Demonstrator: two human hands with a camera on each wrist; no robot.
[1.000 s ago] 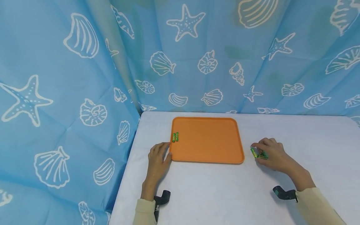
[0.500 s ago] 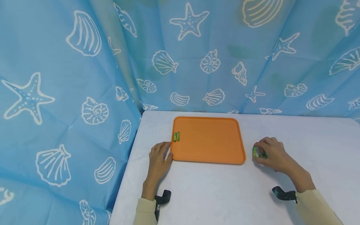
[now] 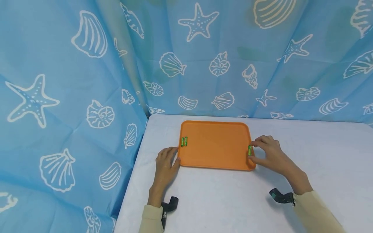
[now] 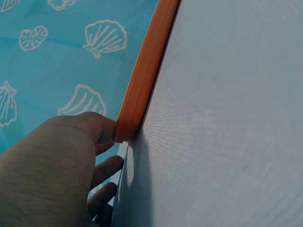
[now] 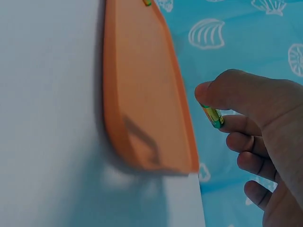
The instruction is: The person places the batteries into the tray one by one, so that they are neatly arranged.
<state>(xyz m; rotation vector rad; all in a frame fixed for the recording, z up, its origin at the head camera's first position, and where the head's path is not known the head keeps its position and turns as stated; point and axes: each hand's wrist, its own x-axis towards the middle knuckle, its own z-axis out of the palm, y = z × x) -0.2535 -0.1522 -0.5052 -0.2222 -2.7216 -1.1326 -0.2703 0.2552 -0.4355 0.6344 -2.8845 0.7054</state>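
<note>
My right hand [image 3: 272,156] pinches a green battery [image 3: 249,150] by its two ends, thumb and index finger, over the right rim of the orange tray [image 3: 215,145]. The right wrist view shows the battery [image 5: 213,116] between thumb and index finger, the other fingers loosely bent. Two green batteries [image 3: 184,141] lie side by side at the tray's left edge. My left hand [image 3: 164,168] rests at the tray's lower left corner, fingers relaxed; in the left wrist view the hand [image 4: 71,156] touches the tray's corner [image 4: 127,130].
A white cloth covers the table [image 3: 221,200]. Behind it and on the left hangs a blue curtain [image 3: 87,74] with white shells and starfish. Black wrist devices [image 3: 170,204] extend from both sleeves above the cloth.
My right hand has moved left from the cloth beside the tray to the tray's right rim, carrying a battery. The green batteries seen beneath it on the cloth are no longer visible there. The left hand stays.
</note>
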